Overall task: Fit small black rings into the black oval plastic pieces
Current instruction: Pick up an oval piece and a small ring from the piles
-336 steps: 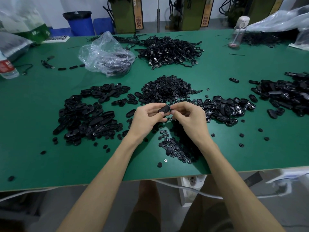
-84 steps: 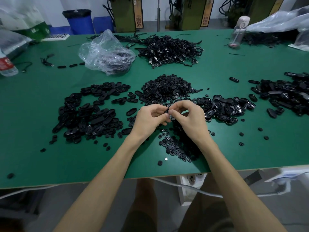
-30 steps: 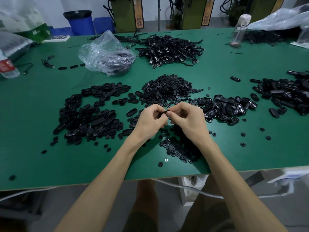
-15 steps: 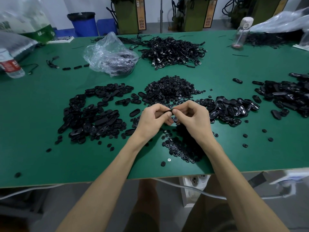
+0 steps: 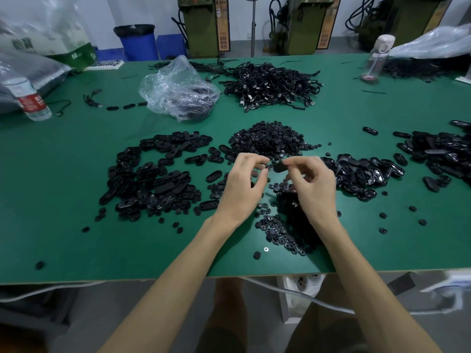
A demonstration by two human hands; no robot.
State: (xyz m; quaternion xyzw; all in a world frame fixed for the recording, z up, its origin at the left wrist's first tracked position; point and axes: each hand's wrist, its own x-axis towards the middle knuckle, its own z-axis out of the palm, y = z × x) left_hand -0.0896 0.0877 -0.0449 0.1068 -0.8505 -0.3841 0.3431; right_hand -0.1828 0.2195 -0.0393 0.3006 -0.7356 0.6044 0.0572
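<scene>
Green bench (image 5: 76, 200) fills the head view: oval pieces (image 5: 153, 179) heaped to the left, rings (image 5: 267, 138) piled just beyond the left hand (image 5: 244, 184) and right hand (image 5: 313, 184). Both hover with fingers half-curled, and blur hides whether either pinches anything. For the next fit I'd steady one oval piece and press a ring squarely into its opening. Half a second ago the fingertips met on one piece; now they're apart.
</scene>
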